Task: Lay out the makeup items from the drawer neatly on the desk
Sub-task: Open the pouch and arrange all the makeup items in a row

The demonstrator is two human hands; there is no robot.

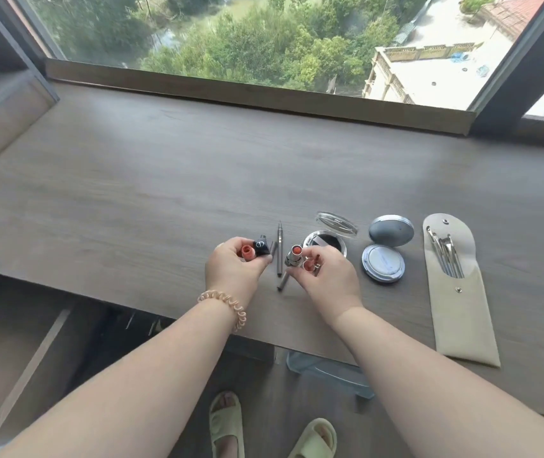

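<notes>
Over the tabletop (132, 193), the left hand (236, 267) has its fingers closed around an orange lipstick (247, 252) with a black cap (261, 247) bearing a "CD" monogram. The right hand (325, 277) grips a silver lipstick (293, 256). Beyond them lies an eyeliner pen (279, 249).

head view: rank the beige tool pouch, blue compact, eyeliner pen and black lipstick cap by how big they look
1. Beige tool pouch, by far the largest.
2. Blue compact, opened out.
3. Eyeliner pen: long but very thin.
4. Black lipstick cap, smallest, at the left hand and partly hidden.
</notes>
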